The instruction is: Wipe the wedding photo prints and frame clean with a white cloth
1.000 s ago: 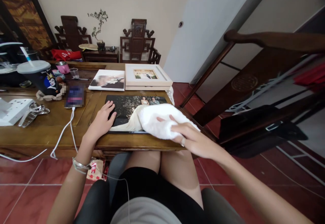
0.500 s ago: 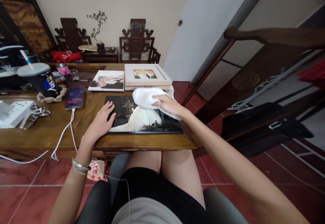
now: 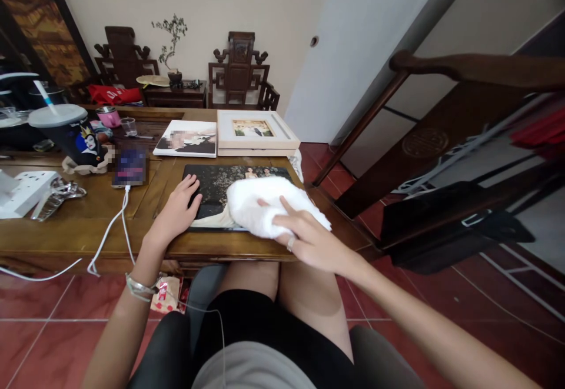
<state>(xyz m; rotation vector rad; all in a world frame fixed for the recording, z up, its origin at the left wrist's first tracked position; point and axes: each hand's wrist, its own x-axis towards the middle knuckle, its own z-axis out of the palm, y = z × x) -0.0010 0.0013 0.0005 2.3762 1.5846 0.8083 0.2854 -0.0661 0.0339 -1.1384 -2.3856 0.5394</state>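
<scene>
A glossy dark photo panel (image 3: pixel 209 192) lies flat on the wooden table (image 3: pixel 212 248) before me. Its picture shows a pale gown and two people near the top edge. My left hand (image 3: pixel 179 206) rests on the panel's left edge with fingers spread. A white fluffy cloth (image 3: pixel 260 203) covers much of the panel's right half. My right hand (image 3: pixel 304 233) is on the cloth near the table's front edge, its fingers gripping and pressing it. The panel's lower right part is hidden beneath the cloth.
Behind the panel lie a white photo board (image 3: pixel 188 142) and a cream framed-photo box (image 3: pixel 258 136). Leftward are a phone (image 3: pixel 129 167) on a white cable, a lidded cup (image 3: pixel 66 136) with a straw, and a power strip (image 3: pixel 30 192). A wooden chair back (image 3: pixel 419 136) stands right.
My right hand has drawn the white cloth from the panel's upper edge down toward me, uncovering the two pictured people. My left hand stays in place.
</scene>
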